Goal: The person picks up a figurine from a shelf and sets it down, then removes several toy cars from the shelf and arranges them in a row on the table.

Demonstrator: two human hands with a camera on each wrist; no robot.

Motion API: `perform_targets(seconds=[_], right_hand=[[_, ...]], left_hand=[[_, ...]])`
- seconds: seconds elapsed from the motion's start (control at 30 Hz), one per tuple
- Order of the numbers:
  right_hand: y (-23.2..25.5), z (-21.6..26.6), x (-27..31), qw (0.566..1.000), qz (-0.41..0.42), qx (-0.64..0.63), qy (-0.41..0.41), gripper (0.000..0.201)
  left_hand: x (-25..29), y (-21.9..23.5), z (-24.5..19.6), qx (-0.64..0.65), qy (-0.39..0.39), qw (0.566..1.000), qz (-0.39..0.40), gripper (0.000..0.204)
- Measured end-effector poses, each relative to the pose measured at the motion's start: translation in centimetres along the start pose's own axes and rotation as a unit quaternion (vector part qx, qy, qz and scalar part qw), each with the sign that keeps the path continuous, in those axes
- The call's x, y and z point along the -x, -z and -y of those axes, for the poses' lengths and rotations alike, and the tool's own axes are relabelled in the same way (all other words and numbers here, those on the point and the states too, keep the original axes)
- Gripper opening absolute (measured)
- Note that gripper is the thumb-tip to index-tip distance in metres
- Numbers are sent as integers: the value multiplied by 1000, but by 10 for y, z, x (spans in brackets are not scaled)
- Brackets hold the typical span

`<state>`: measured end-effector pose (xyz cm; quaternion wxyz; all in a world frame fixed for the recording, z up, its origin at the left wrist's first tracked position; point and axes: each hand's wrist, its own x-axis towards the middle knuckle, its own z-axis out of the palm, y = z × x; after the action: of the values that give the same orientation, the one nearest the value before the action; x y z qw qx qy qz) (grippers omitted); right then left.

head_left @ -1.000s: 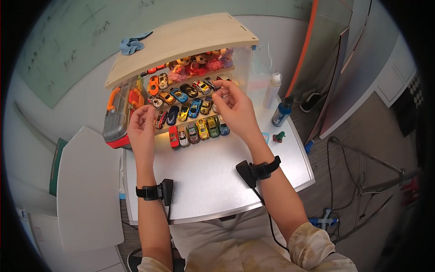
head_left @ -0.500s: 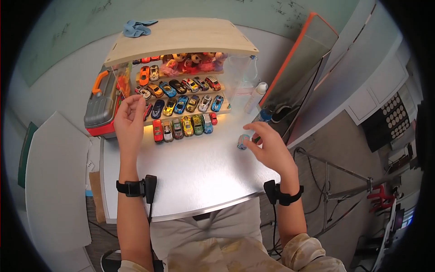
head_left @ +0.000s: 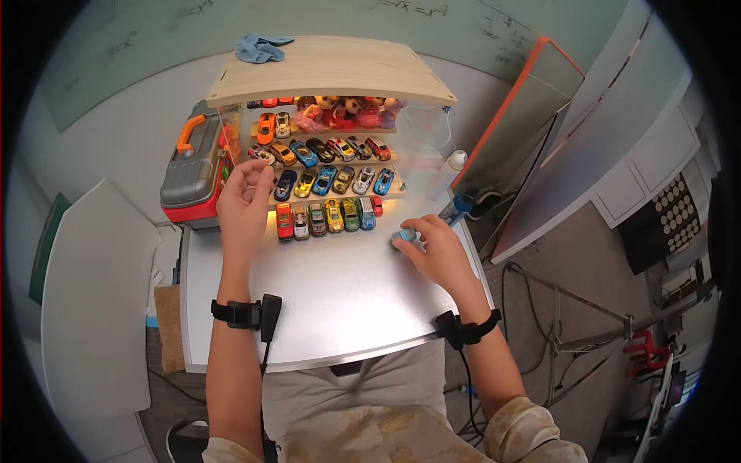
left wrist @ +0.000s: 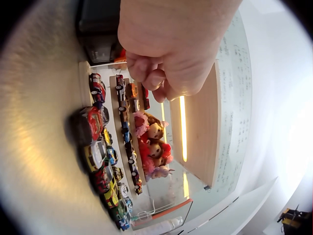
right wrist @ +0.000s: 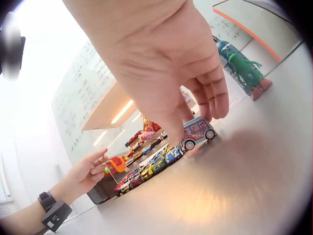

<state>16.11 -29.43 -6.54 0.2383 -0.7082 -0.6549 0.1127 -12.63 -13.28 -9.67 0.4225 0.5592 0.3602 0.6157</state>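
Note:
A light blue toy van (right wrist: 199, 131) with printed windows is low over the metal tabletop, pinched between the thumb and fingers of my right hand (head_left: 441, 255). To its left, a row of toy cars (head_left: 333, 216) stands along the foot of the stepped wooden display shelf (head_left: 332, 73); more cars fill the steps above. My left hand (head_left: 245, 197) is raised at the shelf's left front, its fingers loosely curled with nothing visible in them. It covers part of the cars at that end in the head view.
Dolls (head_left: 351, 112) sit on the upper step, and a blue cloth (head_left: 261, 48) lies on top. A grey toolbox (head_left: 193, 166) stands left. At right are a white bottle (head_left: 448, 174), a blue bottle (head_left: 457, 208) and a green toy figure (right wrist: 243, 66).
My right hand has left the shelf's right end, come down to the tabletop and gripped the toy van, which has shifted left. The left hand has stayed near the shelf's left side.

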Motion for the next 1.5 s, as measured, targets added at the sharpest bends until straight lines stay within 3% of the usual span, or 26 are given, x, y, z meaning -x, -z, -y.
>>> perform_targets(seconds=[0.13,0.23,0.33,0.53,0.73,0.83,0.97,1.2,1.5], right_hand=[[-3,-3,-1,999,10,30,20,34],[0,-10,0,995,36,-45,87,36],[-1,-10,3,996,42,-68,29,37],[2,6,-4,993,-114,18,32,41],[-7,-4,-2,997,-50,64,22,43],[18,-1,4,994,-107,-3,31,38],[48,-32,16,969,-233,-85,-3,23],[38,-47,38,990,-138,-5,-11,29],[29,-49,23,996,-72,-27,-37,26]], left_hand=[[1,1,0,-13,6,1000,0,20],[2,0,-5,4,3,1000,2,19],[2,0,-5,0,8,1000,5,19],[1,-1,-2,1,13,1000,10,20],[1,-1,-1,-1,1,1000,14,21],[2,-1,-3,1,9,1000,7,21],[2,-2,-2,-4,15,1000,8,21],[3,-4,1,4,2,1000,15,22],[3,-3,2,3,8,1000,16,21]])
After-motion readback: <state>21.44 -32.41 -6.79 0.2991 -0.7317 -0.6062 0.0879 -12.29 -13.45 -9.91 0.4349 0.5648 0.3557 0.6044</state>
